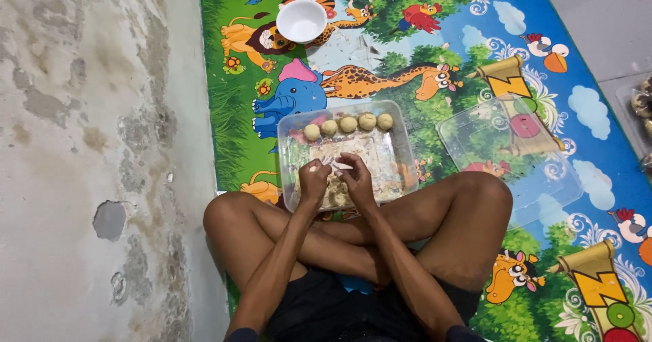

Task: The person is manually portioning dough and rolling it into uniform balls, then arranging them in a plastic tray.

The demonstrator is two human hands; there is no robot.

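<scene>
Five dough balls [348, 124] are being kept along the clear container [401, 135] far wall; a dough piece [334, 167] is being pinched by fingers of left hand [314, 180] and right hand [355, 176]; white bowl [301, 20] and clear lid [509, 158] are lying apart on the mat [468, 57].

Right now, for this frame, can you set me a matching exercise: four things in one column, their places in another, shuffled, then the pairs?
Things:
1. white bowl
2. dough balls
3. clear lid
4. hands

Places:
A. flat on the mat, right of the tub
B. in a row along the tub's far side
C. together over the tub's near end
D. on the mat beyond the tub, by the lion picture

Pairs: 1-D, 2-B, 3-A, 4-C
</scene>
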